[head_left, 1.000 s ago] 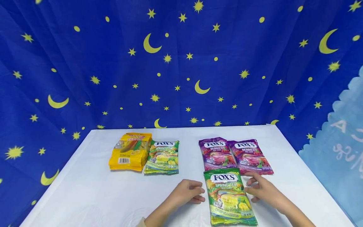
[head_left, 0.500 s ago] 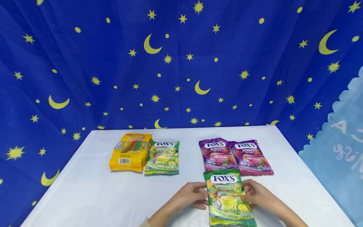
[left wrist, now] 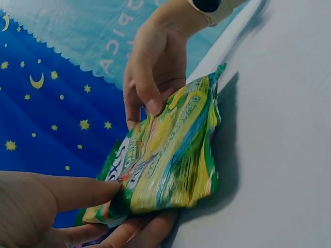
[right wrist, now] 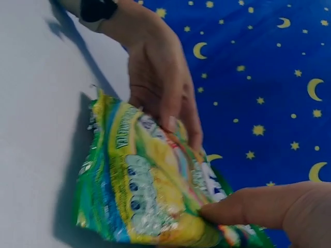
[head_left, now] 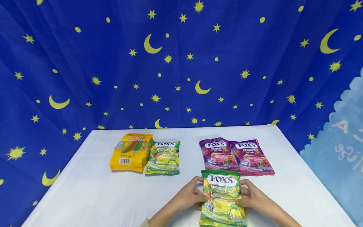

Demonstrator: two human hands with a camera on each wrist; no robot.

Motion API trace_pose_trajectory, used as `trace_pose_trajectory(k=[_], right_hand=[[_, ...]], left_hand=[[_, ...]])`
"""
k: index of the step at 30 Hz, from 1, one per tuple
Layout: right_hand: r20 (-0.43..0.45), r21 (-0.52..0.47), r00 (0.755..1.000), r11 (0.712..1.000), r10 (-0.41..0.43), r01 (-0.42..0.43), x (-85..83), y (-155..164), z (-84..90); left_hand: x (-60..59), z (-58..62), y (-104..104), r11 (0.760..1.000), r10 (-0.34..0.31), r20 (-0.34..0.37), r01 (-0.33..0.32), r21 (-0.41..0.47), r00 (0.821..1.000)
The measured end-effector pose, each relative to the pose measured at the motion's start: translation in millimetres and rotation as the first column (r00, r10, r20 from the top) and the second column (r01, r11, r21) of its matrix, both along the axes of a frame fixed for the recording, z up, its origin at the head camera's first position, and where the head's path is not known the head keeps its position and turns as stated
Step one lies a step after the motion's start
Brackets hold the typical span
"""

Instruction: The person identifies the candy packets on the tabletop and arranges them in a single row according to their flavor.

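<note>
FOX'S Spring Tea candy bag (head_left: 222, 206) is up front on the near side of the white bench (head_left: 113, 198), btwn both hands. L hand (head_left: 190, 196) pinches its L edge, thumb on the printed face, fingers behind; R hand (head_left: 253, 199) does same on the R edge. Bag's tilted per wrist cams, w/ shadow on the bench; can't tell if its bottom edge touches down.

Just beyond its top: L Berries bag (head_left: 218, 154) & R Berries bag (head_left: 251, 157), both purple FOX'S, side by side, touching. Well apart to the L: yellow "100" bag (head_left: 131, 155) w/ barcode, against a 2nd Spring Tea bag (head_left: 163, 158). Blue moon-&-star curtain (head_left: 178, 63) behind; pale blue panel (head_left: 348, 126) far R.
</note>
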State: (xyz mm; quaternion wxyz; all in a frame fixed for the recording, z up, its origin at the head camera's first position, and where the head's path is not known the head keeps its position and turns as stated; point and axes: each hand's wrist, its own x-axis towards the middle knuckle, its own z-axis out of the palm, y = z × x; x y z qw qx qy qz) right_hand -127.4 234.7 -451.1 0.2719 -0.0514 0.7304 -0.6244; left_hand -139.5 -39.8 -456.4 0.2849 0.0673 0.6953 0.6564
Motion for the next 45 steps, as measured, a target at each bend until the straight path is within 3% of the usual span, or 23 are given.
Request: trace_pose_trajectory(k=[5, 19, 26, 35, 45], right_hand=[[-0.022, -0.100, 0.999, 0.994, 0.032, -0.034, -2.5, -10, -1.3], [-0.146, 0.048, 0.989, 0.999, 0.006, 0.002, -24.3, -28, 12.3], [-0.184, 0.000, 0.983, 1.000, -0.004, 0.004, -36.5, -40, 20.3], [-0.205, -0.012, 0.977, 0.998, -0.058, 0.056, -35.8, -48, 21.8], [-0.207, -0.035, 0.977, 0.999, -0.048, 0.041, -34.1, -52, 23.2]], left_hand=[[-3.8, 3.6, -4, 0.996, 0.037, -0.041, -0.040, -0.077, 0.998], [-17.2, 15.6, -28, 0.997, 0.053, -0.138, -0.060, -0.054, 0.989], [-22.8, 20.4, -37, 0.992, 0.086, -0.192, -0.102, -0.072, 0.978], [-24.6, 24.2, -42, 0.992, 0.087, -0.222, -0.105, -0.072, 0.971], [-28.1, 19.2, -45, 0.987, 0.070, -0.244, -0.102, -0.122, 0.967]])
